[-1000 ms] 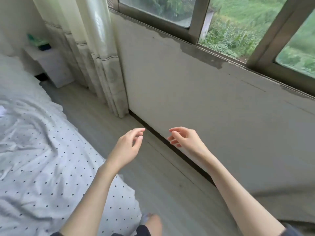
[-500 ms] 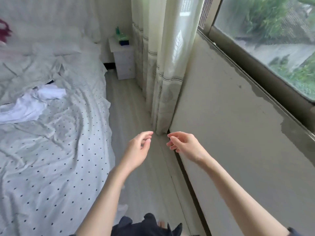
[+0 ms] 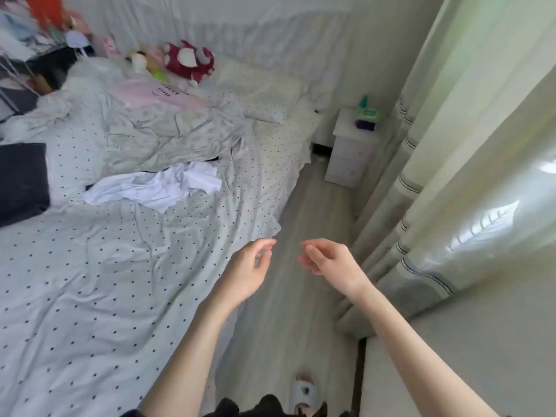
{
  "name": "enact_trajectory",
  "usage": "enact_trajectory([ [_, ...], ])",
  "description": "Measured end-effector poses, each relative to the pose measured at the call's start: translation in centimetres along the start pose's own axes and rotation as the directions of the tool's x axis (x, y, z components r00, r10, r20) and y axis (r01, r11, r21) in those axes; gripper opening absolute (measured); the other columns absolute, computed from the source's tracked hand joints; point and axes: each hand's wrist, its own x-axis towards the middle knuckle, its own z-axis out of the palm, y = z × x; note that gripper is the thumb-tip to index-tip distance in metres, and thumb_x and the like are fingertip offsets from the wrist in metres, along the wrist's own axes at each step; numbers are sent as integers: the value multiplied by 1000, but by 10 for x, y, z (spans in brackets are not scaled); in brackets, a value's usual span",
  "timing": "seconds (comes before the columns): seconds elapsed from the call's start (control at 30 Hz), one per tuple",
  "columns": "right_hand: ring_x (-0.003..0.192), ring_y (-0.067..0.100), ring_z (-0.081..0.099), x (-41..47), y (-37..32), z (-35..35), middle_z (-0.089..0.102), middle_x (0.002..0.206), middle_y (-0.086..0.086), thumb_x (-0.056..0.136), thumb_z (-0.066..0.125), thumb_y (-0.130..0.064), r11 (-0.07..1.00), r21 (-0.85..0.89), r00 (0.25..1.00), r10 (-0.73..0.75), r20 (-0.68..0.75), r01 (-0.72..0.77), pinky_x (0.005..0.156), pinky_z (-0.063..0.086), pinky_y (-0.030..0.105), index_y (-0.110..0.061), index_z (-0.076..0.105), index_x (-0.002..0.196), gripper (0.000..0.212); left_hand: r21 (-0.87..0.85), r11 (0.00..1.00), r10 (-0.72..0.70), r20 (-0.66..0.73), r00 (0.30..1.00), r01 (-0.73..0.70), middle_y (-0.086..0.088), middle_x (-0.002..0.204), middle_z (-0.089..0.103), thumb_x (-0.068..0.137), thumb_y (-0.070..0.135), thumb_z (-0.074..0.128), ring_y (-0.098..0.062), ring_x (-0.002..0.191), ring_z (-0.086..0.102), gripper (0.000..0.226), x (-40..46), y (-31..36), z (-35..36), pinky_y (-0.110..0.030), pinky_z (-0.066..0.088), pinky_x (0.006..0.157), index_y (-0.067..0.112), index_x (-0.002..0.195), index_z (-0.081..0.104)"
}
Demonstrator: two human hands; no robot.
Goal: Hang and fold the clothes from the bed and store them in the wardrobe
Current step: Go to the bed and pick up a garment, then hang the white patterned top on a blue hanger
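Plainly, neither hand has anything in it: the left hand [image 3: 246, 270] and the right hand [image 3: 329, 261] float side by side over the strip of floor [image 3: 304, 212] between the bed [image 3: 90, 296] and the curtain [image 3: 445, 182], fingers loosely curled and apart, gripping nothing, which I take as readiness to reach for the next garment. That garment, a crumpled white garment [image 3: 156, 188], lies on the dotted sheet near the middle of the bed, somewhat towards its floor-side edge, well apart from both hands. Its long axis runs roughly across the bed, one end towards the floor-side edge, the other towards a dark folded item [image 3: 21, 182] at the far-side edge; collar or hem I cannot tell. A pink garment [image 3: 153, 93] lies farther up, near the head end by the soft toys [image 3: 189, 60].
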Motion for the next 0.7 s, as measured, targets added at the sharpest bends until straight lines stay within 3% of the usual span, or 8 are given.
enact_trajectory([
  [0.1,78,14,63,61,-13,-18,69,84,2,97,46,-13,999,-24,997,-28,76,30,85,49,32,-9,66,99,20,12,999,-51,-67,996,52,7,115,60,98,12,44,-7,104,57,29,41,4,-4,-7,37,81,16,123,58],
  [0.37,77,12,65,224,-59,-4,68,82,-3,98,46,-17,997,-12,925,-67,375,77,81,50,28,-16,63,103,18,-38,961,-275,-255,927,275,9,120,58,99,18,44,-6,105,54,30,142,-29,-42,-15,37,87,22,125,56],
  [0.7,71,7,63,424,-127,46,67,82,-5,98,45,-17,980,-123,856,-70,512,154,64,46,11,-18,61,102,17,-94,932,-362,-321,875,351,2,124,58,99,19,43,-9,102,55,29,311,-98,-111,-18,39,86,22,124,57],
])
